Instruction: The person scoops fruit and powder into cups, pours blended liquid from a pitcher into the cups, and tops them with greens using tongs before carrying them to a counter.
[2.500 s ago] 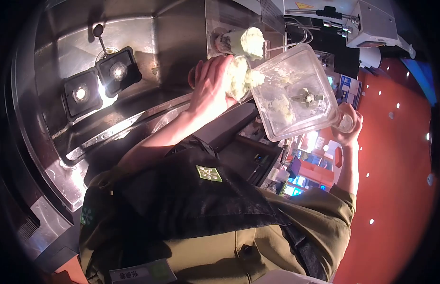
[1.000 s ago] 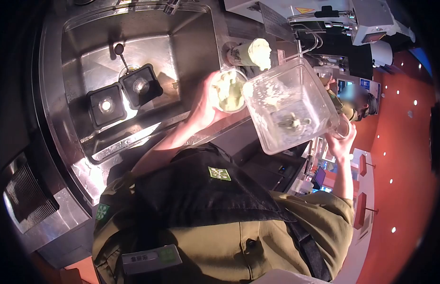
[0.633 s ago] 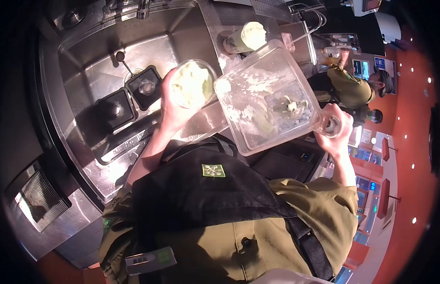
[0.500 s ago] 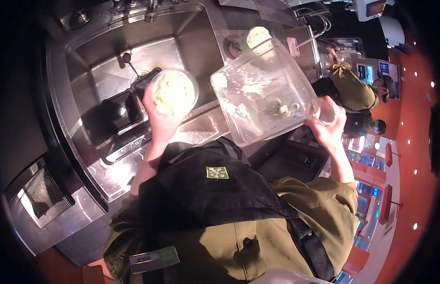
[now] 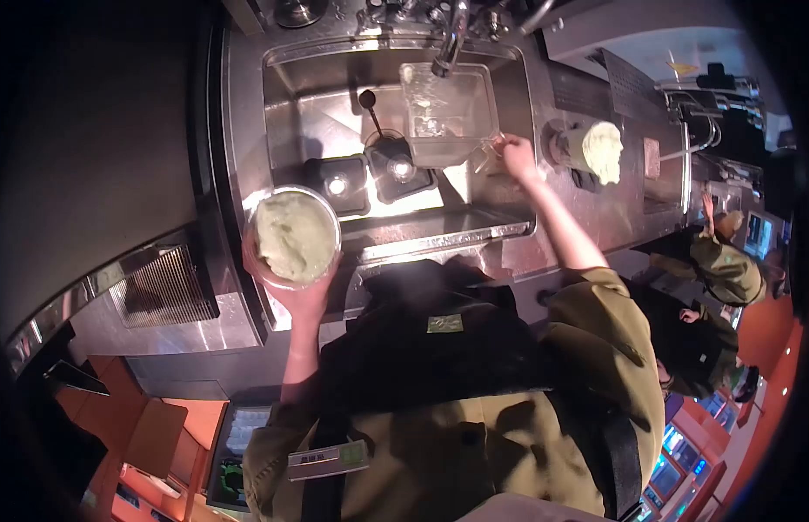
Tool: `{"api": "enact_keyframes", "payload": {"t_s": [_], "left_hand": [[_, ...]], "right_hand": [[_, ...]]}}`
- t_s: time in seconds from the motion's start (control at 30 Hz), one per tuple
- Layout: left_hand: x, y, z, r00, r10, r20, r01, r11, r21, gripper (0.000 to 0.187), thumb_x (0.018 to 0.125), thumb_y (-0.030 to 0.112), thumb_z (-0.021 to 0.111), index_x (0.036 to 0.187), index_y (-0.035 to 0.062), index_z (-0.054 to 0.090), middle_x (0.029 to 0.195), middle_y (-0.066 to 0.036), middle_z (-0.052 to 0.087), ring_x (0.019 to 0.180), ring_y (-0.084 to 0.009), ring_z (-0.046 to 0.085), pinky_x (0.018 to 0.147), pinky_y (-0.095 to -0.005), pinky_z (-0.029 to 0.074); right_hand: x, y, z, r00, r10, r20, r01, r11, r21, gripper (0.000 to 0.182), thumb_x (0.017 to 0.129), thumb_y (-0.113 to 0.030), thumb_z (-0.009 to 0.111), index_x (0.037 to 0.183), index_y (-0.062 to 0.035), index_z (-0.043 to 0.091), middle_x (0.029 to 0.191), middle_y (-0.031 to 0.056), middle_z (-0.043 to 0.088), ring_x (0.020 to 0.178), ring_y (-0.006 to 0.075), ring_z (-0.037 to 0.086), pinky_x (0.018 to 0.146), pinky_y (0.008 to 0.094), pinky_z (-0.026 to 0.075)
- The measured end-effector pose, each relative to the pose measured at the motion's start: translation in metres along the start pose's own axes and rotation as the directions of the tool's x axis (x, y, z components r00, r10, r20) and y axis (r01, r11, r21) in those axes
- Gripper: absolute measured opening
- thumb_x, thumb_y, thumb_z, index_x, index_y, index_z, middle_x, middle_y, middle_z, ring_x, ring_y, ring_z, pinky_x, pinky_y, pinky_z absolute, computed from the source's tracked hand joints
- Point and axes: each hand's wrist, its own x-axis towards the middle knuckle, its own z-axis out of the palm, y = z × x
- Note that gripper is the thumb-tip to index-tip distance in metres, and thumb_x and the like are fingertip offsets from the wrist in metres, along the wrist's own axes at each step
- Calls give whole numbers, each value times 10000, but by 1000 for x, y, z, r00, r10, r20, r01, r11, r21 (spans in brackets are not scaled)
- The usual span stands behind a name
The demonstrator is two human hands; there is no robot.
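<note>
My left hand (image 5: 293,294) is wrapped round a clear round tub (image 5: 337,228) filled with a pale green, creamy mass (image 5: 291,235). It is held in front of the sink's near left corner. My right hand (image 5: 516,158) grips the handle of a clear square pitcher (image 5: 452,113), tilted over the right half of the sink (image 5: 500,191), under the tap (image 5: 454,39). The pitcher's walls look wet or smeared. In the sink lie two black trays or lids (image 5: 342,184) and a dark long-handled spoon (image 5: 368,102).
On the counter right of the sink stands another clear container (image 5: 574,148) topped with the same pale mass (image 5: 604,152). A ribbed metal grate (image 5: 165,287) is at lower left. Other people (image 5: 726,270) stand at far right.
The pitcher has moved from above the right counter edge into the sink area below the tap. The tub in my left hand has come nearer my body and left of the sink. The view has shifted.
</note>
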Motion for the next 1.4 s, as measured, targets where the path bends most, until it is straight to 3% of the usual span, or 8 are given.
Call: {"api": "enact_keyframes", "payload": {"t_s": [0.1,0.3,0.37,0.43,0.57,0.77,1.3,1.4], "left_hand": [[-1,3,1,999,-46,26,45,998,37,963,448,178,789,1246,18,273,1192,-150,356,1114,-291,357,971,-404,251],[-3,-9,24,1000,-29,6,30,999,-44,958,440,172,779,1244,42,277,1227,-145,356,1135,-292,366,982,-405,259],[0,-7,33,998,-56,-9,55,994,-96,998,410,208,787,1249,45,271,1205,-132,367,1114,-283,378,968,-398,276],[0,-2,40,990,-137,-42,127,974,-189,1047,405,281,822,1257,53,258,1184,-116,362,1088,-264,393,952,-385,301],[-6,-8,37,994,-90,-62,88,996,-29,1063,396,288,828,1263,70,252,1197,-124,342,1106,-277,368,938,-417,297],[-8,4,22,990,-124,-72,129,989,75,1115,370,122,824,1282,82,185,1247,-143,308,1105,-271,397,909,-408,387],[-103,-42,10,848,-475,-237,478,877,-47,1073,333,192,812,1238,95,243,1203,-119,330,1100,-276,372,935,-443,300],[-53,-10,11,963,-219,-159,226,973,32,1109,323,188,813,1257,96,224,1222,-126,315,1118,-281,353,943,-449,288]], "right_hand": [[43,55,54,917,-293,-270,363,895,260,146,754,-25,471,769,28,606,653,65,600,545,104,511,509,253,420],[69,91,55,938,-139,-317,236,926,294,204,759,29,433,886,39,592,827,77,620,793,125,547,758,231,411],[59,86,45,943,-118,-311,191,957,217,216,781,-2,438,952,28,566,852,87,612,792,142,551,755,239,412],[7,46,35,595,-454,-663,268,890,-369,189,766,-94,519,918,2,581,749,116,604,745,198,576,714,272,431],[-34,-13,104,679,-680,-278,683,723,-101,141,782,-166,536,829,-37,568,757,133,579,711,280,562,669,349,446],[107,-32,261,988,-135,-74,105,943,-317,228,724,-230,541,847,-44,591,850,187,592,846,324,575,714,391,479],[137,-13,316,695,-618,367,718,573,-394,199,757,-152,492,904,-21,526,842,157,564,785,307,559,683,379,452],[143,-9,334,758,-600,257,646,633,-426,216,759,-156,490,926,-27,534,850,143,570,785,300,562,706,360,443]]}}
